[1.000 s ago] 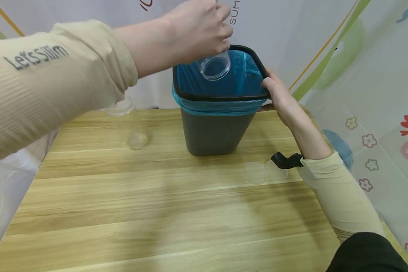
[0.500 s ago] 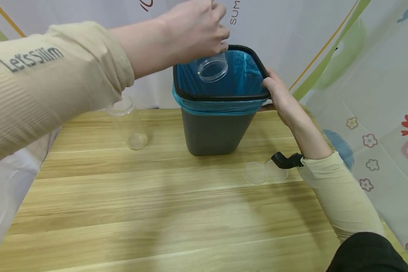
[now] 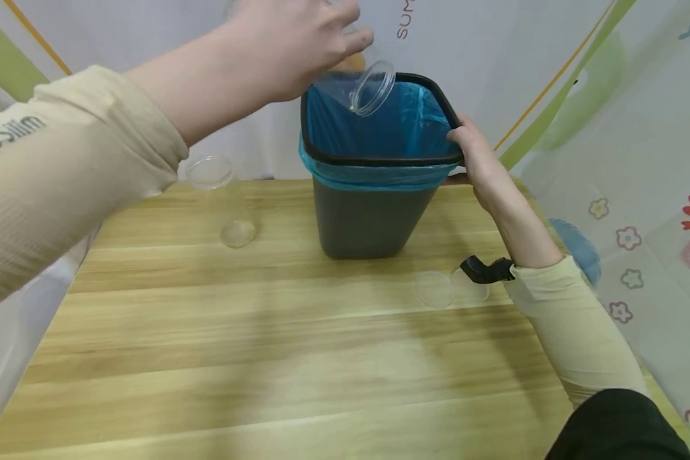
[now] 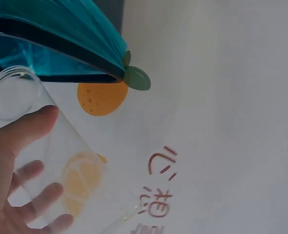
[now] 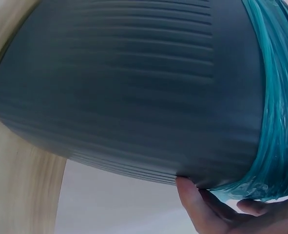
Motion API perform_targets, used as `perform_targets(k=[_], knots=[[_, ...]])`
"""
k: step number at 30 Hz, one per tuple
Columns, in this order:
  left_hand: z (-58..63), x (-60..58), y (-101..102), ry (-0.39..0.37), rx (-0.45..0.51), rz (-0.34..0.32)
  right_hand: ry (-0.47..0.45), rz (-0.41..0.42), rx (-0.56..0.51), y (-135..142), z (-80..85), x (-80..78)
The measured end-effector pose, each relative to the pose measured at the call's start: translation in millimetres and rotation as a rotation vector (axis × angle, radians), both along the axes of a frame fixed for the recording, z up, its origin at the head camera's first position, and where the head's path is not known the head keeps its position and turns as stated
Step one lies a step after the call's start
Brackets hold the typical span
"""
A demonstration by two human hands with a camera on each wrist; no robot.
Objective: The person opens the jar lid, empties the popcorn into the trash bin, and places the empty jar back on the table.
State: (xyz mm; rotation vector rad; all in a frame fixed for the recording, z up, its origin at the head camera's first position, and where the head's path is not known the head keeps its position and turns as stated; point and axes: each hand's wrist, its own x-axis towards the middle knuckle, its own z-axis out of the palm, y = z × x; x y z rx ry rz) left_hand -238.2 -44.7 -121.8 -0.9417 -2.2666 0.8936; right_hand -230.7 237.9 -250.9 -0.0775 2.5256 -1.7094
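Observation:
A clear plastic jar (image 3: 339,89) is held by my left hand (image 3: 296,48), its open mouth tipped over the left rim of a dark grey trash bin (image 3: 374,220). A tiny yellowish speck shows at the jar's mouth. Curled around the jar's side in the left wrist view are my thumb (image 4: 34,126) and fingers. A blue bag (image 3: 379,176) lines the bin and folds over below its black rim. My right hand (image 3: 476,153) grips the bin's right rim; in the right wrist view its fingertips (image 5: 185,187) touch the wall beneath the edge.
Another clear jar (image 3: 211,172) stands upright without a lid on the wooden table (image 3: 264,358), left of the bin. Two clear round lids (image 3: 434,289) lie in front of the bin, near the right wrist's black mount (image 3: 485,269). A printed curtain (image 3: 471,51) hangs behind.
My left hand has moved left and swung the jar from mouth-down inside the bin to a slant, with its mouth higher. The right hand keeps its hold on the rim.

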Motion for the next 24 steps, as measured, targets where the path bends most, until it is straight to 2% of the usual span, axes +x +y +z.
perform_targets(k=[6,8,10,16,18,24], knots=[[-2.5,3.3,-26,-0.086,0.424,-0.081,0.018,-0.018,-0.012,5,-0.8,-2.3],[-5.2,6.1,-33,-0.097,0.528,-0.104,0.018,-0.013,-0.016,8,-0.2,-2.8],[-10.1,10.1,-40,-0.103,0.606,-0.098,0.006,-0.016,-0.036,11,0.0,-3.2],[-37.5,19.8,-50,-0.096,0.861,-0.043,-0.028,-0.043,-0.073,20,-1.7,-2.6],[-48.5,21.9,-52,-0.116,0.97,-0.027,-0.031,-0.044,-0.066,22,-2.4,-1.7],[-77.8,25.7,-55,-0.144,1.288,-0.059,-0.02,-0.036,-0.073,26,-4.4,0.7]])
